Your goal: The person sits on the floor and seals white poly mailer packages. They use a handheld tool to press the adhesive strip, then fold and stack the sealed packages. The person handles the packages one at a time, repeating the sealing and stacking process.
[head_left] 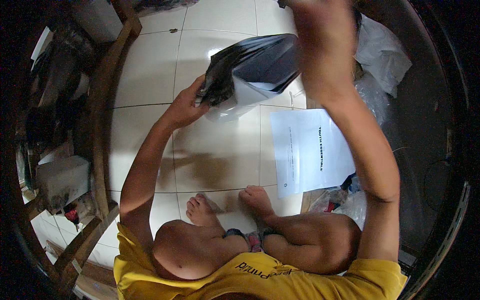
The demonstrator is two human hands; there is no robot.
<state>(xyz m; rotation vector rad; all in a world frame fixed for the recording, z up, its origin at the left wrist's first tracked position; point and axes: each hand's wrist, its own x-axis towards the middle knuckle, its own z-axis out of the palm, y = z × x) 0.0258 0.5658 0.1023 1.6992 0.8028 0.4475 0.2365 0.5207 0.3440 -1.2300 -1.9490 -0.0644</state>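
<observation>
My left hand (pixel 190 106) is closed on the near left end of a black plastic bag (pixel 240 56). The bag is held up over the floor and its mouth gapes to the right. A whitish, partly see-through underside shows below the dark opening; I cannot make out what is inside. My right hand (pixel 324 37) is raised beside the mouth, at the far right. Motion smears its fingers, so what they hold, if anything, does not show. Near my right forearm lies a flat white sheet or bag (pixel 307 150) with dark print.
White tiles (pixel 145 75) cover the floor, with my bare feet (pixel 202 210) on them. A wooden frame (pixel 102 135) runs along the left, with a pale box (pixel 62 180) and dark bundles behind it. Clear plastic bags (pixel 382 52) are heaped at the right, beside a dark panel (pixel 415 130).
</observation>
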